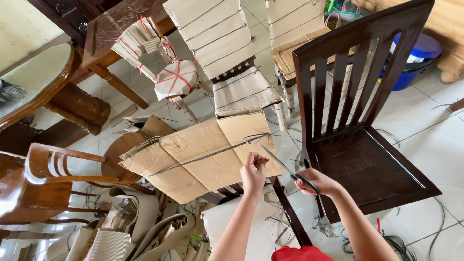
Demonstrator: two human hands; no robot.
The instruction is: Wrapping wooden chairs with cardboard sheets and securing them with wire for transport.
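The left hand [253, 170] is raised in front of a chair back wrapped in brown cardboard [203, 154], with its fingers pinched together on a thin grey strap [212, 153] that runs slantwise across the cardboard from lower left to upper right. The strap ends in a small loop near the top right corner of the cardboard, just above the hand. The right hand [316, 182] is closed around the black handles of a pair of scissors [285, 166]; the blades point up and to the left toward the left hand, and they stand slightly apart, with the tip close to the strap beside the left fingers. Just to the right stands a bare dark wooden chair [367, 145] with a slatted back, its seat uncovered. Behind the cardboard, more chairs [227, 43] wrapped in pale paper and bound with straps stand in a row, and one bundle [176, 77] is tied with red string. On the tiled floor [435, 121] lie cut strap pieces around the dark chair's legs. A heap of torn cardboard and paper scraps [140, 227] lies at lower left, beside a brown wooden chair [48, 179]
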